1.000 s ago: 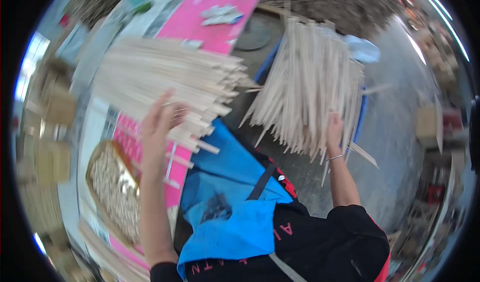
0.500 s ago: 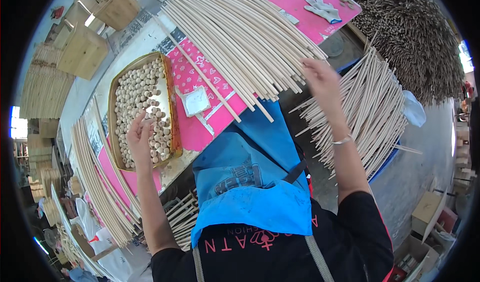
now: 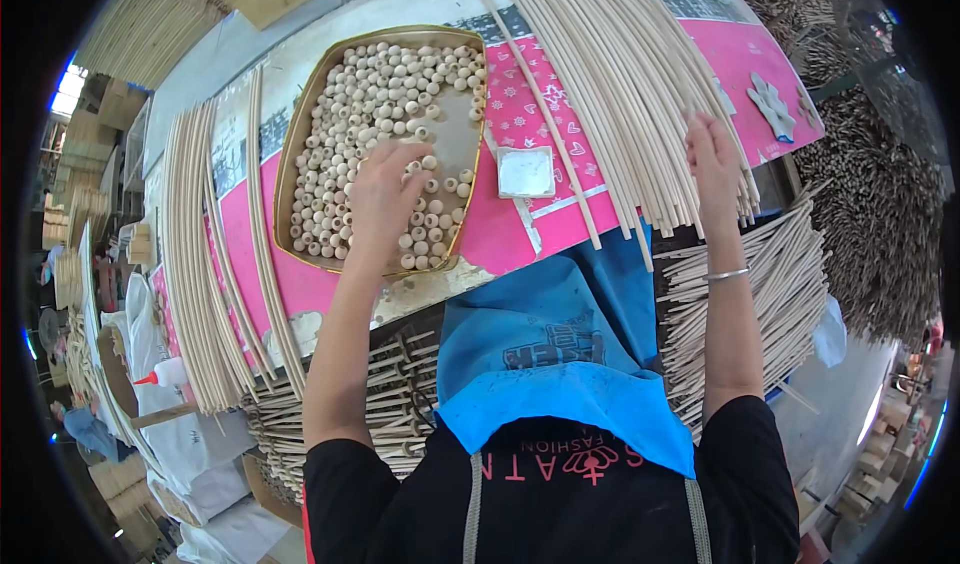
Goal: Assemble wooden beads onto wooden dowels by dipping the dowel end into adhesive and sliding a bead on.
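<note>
My left hand (image 3: 383,196) reaches into a shallow gold-coloured tray (image 3: 281,189) of round wooden beads (image 3: 385,79) with holes. Its fingers curl, and a bead sits between the fingertips and thumb. Over the near right part of a wide row of thin wooden rods (image 3: 610,74) is my right hand (image 3: 712,164), its fingers bent close together. Whatever those fingers hold is too hard to make out. One rod (image 3: 545,114) lies apart, left of the row. Between it and the tray sits a small square dish (image 3: 526,173) with something white in it.
More rods (image 3: 190,254) lie at the table's left. A white glove (image 3: 771,107) rests on the pink cover (image 3: 745,54) at far right. Below the table's right edge is a big heap of rods (image 3: 750,304), with a dark bundle of sticks (image 3: 880,214) beyond it.
The view has shifted, bringing the tray nearer the middle. My left hand reaches further over the beads with its fingers curled down. My right hand stays by the rods, fingers closer together.
</note>
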Motion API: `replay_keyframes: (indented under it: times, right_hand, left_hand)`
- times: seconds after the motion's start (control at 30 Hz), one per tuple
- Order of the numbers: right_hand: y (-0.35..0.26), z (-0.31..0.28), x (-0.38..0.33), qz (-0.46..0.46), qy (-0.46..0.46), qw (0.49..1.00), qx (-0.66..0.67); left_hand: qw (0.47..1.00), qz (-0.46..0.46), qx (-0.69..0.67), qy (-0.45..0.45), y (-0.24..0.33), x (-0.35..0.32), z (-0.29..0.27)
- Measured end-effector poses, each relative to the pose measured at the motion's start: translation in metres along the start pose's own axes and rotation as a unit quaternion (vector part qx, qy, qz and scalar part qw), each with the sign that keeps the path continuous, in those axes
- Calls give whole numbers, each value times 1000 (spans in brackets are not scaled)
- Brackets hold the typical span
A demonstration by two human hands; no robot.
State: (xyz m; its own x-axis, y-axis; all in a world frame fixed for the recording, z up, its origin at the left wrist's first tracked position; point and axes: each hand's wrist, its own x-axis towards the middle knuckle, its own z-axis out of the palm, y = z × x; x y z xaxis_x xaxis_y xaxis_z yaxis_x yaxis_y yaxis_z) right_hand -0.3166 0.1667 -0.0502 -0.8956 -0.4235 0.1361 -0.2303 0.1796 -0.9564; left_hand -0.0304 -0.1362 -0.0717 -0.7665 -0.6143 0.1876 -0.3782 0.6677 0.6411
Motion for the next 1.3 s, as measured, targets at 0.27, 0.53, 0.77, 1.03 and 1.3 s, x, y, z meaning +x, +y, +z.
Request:
replay_keyframes:
  times: [0.27, 0.53, 0.77, 1.03, 1.3]
  right_hand:
    - [-80, 94, -19, -79, -241, 967, -14]
    - [-47, 142, -25, -181, -235, 950, -98]
    - [-30, 157, -19, -217, -249, 936, -123]
    - [-33, 150, -9, -80, -258, 963, -7]
    - [-42, 133, 5, -6, -207, 972, 114]
  left_hand:
    - [975, 137, 177, -13, -8, 25, 8]
    - [884, -179, -432, -27, 29, -10, 7]
    - [851, -197, -485, -45, 26, -24, 14]
    - [820, -222, -528, -29, 33, -14, 12]
    - [800, -218, -559, -24, 39, -9, 17]
